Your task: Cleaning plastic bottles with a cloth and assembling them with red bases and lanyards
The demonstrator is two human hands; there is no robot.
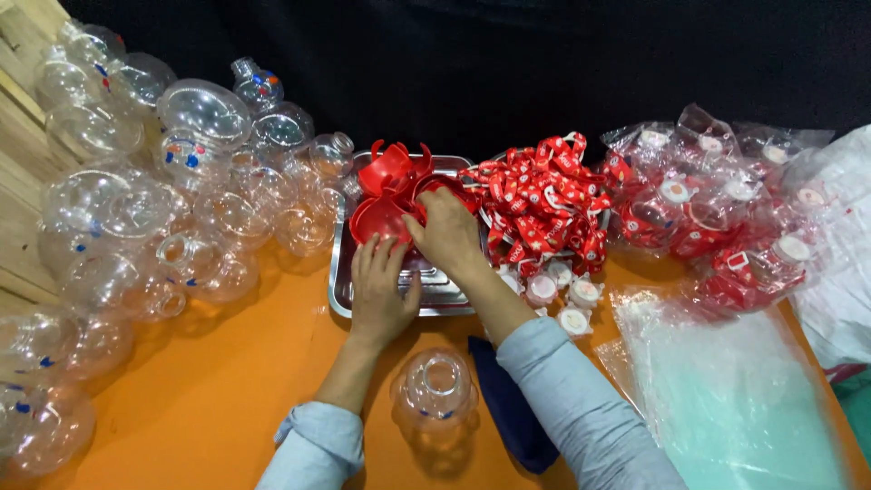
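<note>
At three o'clock a heap of clear crinkly bags (726, 209) is lying on the orange counter (227, 399), each holding red pieces and a round white cap; too many are overlapping to count. Flat clear bags (726, 390) are sitting at four o'clock.

The left hand (379, 292) is resting open, fingers stretched, touching a red plastic piece (376, 220) at the edge of the metal tray (341, 290). The right hand (446, 231) is curling loosely over the red pieces at the tray's centre; whether it is gripping one I cannot tell.

At least three red pieces are showing. A pile of red ribbons (544, 200) is lying at one o'clock, four small white caps (562, 295) beneath it. One clear globe (435, 392) is standing at six o'clock; dozens of clear globes (136, 218) are crowding nine o'clock.
</note>
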